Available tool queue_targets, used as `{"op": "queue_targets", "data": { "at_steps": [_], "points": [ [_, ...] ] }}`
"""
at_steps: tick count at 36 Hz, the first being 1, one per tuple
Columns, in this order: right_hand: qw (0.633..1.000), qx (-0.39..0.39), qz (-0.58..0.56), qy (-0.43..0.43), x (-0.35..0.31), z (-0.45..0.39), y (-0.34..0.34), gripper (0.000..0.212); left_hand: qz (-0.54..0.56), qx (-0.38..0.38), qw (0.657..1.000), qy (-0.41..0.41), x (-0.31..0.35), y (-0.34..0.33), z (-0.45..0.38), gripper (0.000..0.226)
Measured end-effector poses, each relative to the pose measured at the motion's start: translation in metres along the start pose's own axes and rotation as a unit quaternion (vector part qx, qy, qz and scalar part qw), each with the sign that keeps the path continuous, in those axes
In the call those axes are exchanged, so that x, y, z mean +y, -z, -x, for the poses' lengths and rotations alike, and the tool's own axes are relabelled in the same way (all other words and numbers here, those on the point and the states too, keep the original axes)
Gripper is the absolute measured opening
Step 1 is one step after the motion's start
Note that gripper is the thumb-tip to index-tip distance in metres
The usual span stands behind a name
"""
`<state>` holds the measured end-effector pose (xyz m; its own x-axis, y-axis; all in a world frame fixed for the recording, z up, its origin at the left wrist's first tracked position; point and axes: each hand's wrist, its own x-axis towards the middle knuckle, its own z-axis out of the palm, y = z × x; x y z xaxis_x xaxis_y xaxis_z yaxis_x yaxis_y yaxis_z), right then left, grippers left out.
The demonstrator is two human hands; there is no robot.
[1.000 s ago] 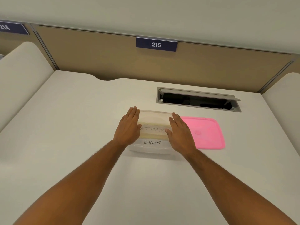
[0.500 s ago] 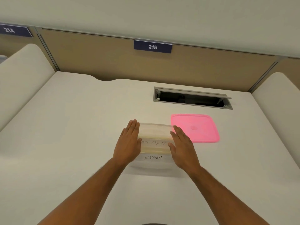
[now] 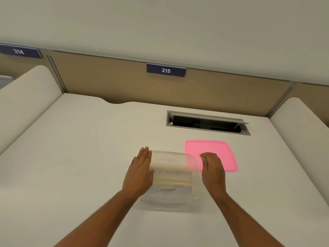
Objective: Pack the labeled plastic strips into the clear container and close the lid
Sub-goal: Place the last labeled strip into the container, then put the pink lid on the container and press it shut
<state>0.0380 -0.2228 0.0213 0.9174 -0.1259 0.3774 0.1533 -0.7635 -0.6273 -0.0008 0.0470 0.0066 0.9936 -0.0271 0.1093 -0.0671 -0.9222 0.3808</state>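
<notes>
The clear container point(image 3: 173, 158) stands on the white desk, with labeled plastic strips inside it; one strip reads "ELEPHANT" point(image 3: 166, 190) and another, partly hidden, reads "ATMAN" point(image 3: 168, 173). My left hand point(image 3: 140, 171) lies flat against the container's left side with fingers straight. My right hand point(image 3: 212, 168) is off the container, a little to its right, fingers slightly curled over the near left corner of the pink lid point(image 3: 213, 150). The lid lies flat on the desk just right of the container.
A rectangular cable opening point(image 3: 207, 123) with a raised flap sits in the desk behind the lid. Tan partition panels with number plates 215 point(image 3: 166, 70) and 214 point(image 3: 18, 51) stand at the back. Cushioned dividers point(image 3: 26, 97) flank the desk.
My right hand has left the container's right side and moved right, toward the pink lid. My left hand stays against the container. The camera has tilted so everything sits lower in view.
</notes>
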Motion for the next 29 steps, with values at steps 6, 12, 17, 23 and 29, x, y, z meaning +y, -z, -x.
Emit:
{"op": "queue_targets", "data": {
  "at_steps": [6, 12, 17, 23, 29],
  "points": [
    [0.950, -0.262, 0.155, -0.071, 0.048, -0.007, -0.007, 0.041, 0.004, -0.003, 1.000, 0.001, 0.000, 0.001, 0.000, 0.070],
    [0.916, -0.257, 0.301, 0.070, 0.059, 0.011, -0.015, 0.025, 0.017, -0.001, 1.000, 0.001, -0.002, 0.000, 0.000, 0.069],
    [0.911, -0.198, 0.337, 0.129, 0.055, 0.016, -0.010, 0.040, 0.022, 0.003, 1.000, -0.001, -0.002, -0.001, -0.001, 0.067],
    [0.938, -0.097, 0.292, 0.160, 0.035, -0.012, 0.010, 0.029, 0.031, 0.031, 0.999, -0.008, -0.001, 0.002, 0.000, 0.060],
    [0.974, 0.023, 0.155, 0.163, -0.028, -0.048, 0.051, 0.009, 0.048, 0.105, 0.992, -0.044, 0.006, 0.009, 0.007, 0.046]
  ]
}}
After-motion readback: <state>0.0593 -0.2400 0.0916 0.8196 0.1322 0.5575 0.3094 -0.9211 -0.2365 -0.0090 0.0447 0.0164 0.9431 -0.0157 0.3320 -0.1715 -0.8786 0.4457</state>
